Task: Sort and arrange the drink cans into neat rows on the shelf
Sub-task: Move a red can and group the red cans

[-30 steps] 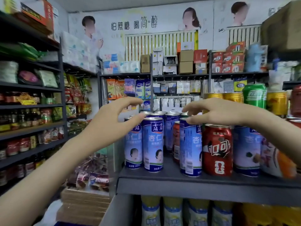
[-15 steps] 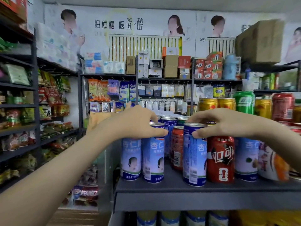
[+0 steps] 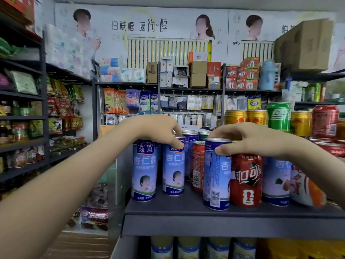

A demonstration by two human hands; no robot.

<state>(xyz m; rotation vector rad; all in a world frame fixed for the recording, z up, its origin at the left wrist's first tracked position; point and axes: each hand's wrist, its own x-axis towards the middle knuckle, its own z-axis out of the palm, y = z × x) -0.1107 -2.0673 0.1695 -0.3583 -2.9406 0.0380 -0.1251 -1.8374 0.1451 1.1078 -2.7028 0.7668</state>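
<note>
Two hands reach over the front of the grey shelf (image 3: 186,209), each curled down over the top of a tall blue can. The left hand (image 3: 158,131) grips the second blue can (image 3: 173,171) by its rim, thumb on the front face and fingers hooked over the lid. The right hand (image 3: 250,140) holds the front blue can (image 3: 216,180) the same way, thumb pressed just under the rim. Both cans stand upright with their bases on the shelf. The leftmost blue can (image 3: 144,172) stands just beside the left hand's can, at the shelf's left end. Between the two held cans, set further back, is a red can (image 3: 197,165) (its barcode side faces out). Right of the front blue can stands a red cola can (image 3: 246,182), then another blue can (image 3: 276,182) and a white-and-orange can (image 3: 306,189) partly hidden by the right forearm. Higher at the right rear stand gold cans (image 3: 235,117), a green can (image 3: 278,116) and a red can with white print (image 3: 324,121). Under the shelf runs a row of yellow-and-blue cans (image 3: 188,247).
</note>
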